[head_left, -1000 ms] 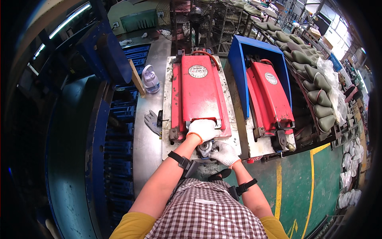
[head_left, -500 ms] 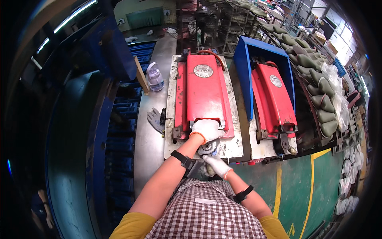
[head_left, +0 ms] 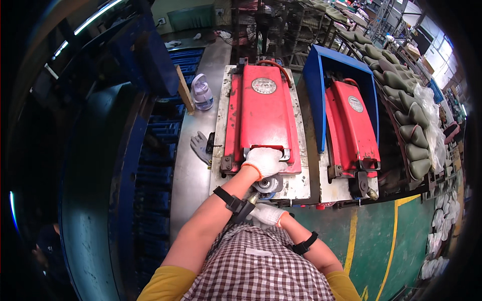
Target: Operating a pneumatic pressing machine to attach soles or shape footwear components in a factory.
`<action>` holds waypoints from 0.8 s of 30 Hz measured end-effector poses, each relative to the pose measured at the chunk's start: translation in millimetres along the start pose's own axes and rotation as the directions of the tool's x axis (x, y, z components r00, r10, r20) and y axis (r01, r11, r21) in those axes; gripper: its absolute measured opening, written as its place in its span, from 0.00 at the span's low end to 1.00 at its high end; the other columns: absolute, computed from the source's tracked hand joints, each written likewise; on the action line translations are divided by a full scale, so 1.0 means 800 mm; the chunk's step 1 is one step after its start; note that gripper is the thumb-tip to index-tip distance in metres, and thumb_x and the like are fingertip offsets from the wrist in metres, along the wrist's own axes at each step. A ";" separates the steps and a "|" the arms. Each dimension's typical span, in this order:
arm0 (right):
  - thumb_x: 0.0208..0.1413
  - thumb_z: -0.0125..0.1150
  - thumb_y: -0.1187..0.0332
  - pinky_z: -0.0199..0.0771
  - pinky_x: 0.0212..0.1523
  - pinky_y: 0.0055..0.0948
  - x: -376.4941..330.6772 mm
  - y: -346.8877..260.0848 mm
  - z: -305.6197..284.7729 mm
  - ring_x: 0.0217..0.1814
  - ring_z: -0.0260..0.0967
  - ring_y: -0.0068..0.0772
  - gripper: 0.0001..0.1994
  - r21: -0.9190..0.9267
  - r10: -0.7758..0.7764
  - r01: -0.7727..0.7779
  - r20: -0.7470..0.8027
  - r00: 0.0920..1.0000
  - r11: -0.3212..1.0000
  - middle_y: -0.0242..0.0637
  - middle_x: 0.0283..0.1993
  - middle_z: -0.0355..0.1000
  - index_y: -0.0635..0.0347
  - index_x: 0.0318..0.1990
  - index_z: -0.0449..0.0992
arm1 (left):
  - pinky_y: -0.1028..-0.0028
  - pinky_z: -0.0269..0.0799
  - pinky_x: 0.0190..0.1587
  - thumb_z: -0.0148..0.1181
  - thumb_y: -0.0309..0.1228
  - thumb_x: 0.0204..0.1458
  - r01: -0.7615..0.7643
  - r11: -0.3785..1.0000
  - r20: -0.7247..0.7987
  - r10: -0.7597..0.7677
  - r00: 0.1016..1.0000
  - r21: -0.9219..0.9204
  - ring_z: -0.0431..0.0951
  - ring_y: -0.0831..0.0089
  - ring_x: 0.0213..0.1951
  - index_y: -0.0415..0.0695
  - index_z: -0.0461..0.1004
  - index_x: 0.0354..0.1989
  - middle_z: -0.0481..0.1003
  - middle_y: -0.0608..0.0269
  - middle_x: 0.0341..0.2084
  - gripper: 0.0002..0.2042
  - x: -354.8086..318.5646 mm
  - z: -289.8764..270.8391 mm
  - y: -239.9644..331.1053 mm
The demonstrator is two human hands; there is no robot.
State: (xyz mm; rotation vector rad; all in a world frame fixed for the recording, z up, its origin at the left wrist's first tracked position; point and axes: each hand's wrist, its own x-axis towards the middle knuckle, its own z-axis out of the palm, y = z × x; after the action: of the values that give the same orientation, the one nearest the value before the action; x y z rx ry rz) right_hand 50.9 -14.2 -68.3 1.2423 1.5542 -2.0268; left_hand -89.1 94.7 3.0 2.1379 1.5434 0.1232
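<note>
The gloved left hand [head_left: 264, 161] is gripping the metal handle [head_left: 267, 150] of the near red press lid [head_left: 262, 118], while the gloved right hand [head_left: 267, 214] is curling closed below it.

long steel bench [head_left: 193, 175] runs away from the person, w/ a red press [head_left: 263, 120] on a pale base plate [head_left: 296, 185] at its right side. left of the press lie a grey glove [head_left: 201, 146], further back a clear plastic bottle [head_left: 202, 94] & a wood strip [head_left: 184, 90] leaning beside it.

Clearly a factory floor: red presses [head_left: 263, 120] are lined up, green moulded parts [head_left: 401, 110] racked alongside.
</note>
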 end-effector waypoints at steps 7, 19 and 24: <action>0.74 0.52 0.41 0.78 0.28 0.28 -0.053 -0.010 -0.068 0.26 0.75 0.26 0.26 -0.045 -0.146 0.144 -0.042 0.988 0.989 0.35 0.32 0.77 0.59 0.52 0.76 | 0.51 0.80 0.49 0.59 0.54 0.60 -0.066 0.997 -0.148 0.071 0.987 0.034 0.86 0.47 0.43 0.46 0.82 0.44 0.84 0.46 0.36 0.22 -0.018 -0.095 0.023; 0.58 0.72 0.51 0.68 0.73 0.48 0.084 -0.114 -0.168 0.73 0.67 0.65 0.42 -0.481 -0.483 0.082 -0.826 0.289 0.873 0.66 0.73 0.63 0.58 0.76 0.63 | 0.41 0.57 0.72 0.70 0.43 0.54 -0.066 0.858 -0.771 0.490 0.406 0.510 0.66 0.50 0.69 0.52 0.77 0.61 0.72 0.56 0.61 0.25 -0.009 -0.242 0.028; 0.53 0.75 0.48 0.74 0.68 0.51 0.132 -0.153 -0.160 0.72 0.68 0.64 0.46 -0.537 -0.450 -0.152 -0.805 0.386 0.830 0.66 0.71 0.63 0.53 0.77 0.62 | 0.57 0.72 0.65 0.65 0.34 0.59 -0.086 0.797 -0.730 0.585 0.354 0.597 0.77 0.49 0.61 0.40 0.75 0.61 0.74 0.44 0.61 0.23 -0.024 -0.262 0.018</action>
State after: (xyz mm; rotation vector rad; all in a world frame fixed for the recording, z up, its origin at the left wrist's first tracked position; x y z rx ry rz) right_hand -36.0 172.4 -77.6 2.1609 2.5392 -0.6265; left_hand -157.5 144.5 195.9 3.0372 1.6520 1.4444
